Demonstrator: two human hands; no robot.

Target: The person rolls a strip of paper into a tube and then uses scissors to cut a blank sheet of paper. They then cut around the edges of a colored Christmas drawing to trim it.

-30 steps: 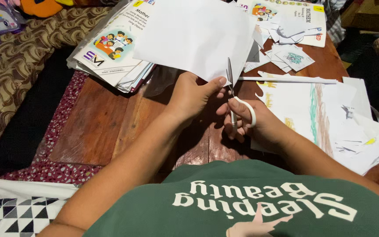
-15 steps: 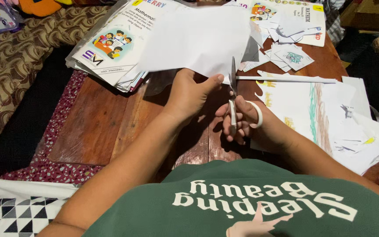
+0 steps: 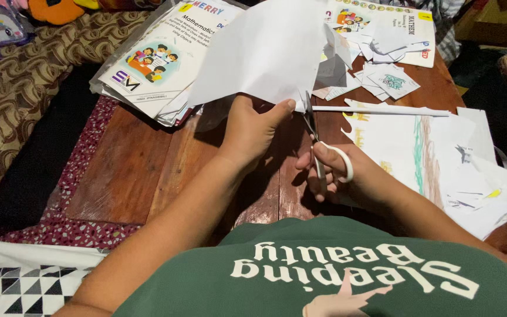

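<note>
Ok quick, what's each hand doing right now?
Left hand: closed, pinching the white sheet of paper.
Right hand: closed around the white-handled scissors.

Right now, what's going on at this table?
A person is cutting paper. The left hand holds up a white sheet by its lower edge, and the right hand works white-handled scissors, blades at that edge. Below them is a wooden table with a stack of workbooks, paper scraps and a coloured drawing.

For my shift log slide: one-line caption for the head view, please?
Left hand holds up a white paper sheet while the right hand works white-handled scissors at its edge, above a paper-strewn wooden table.
</note>
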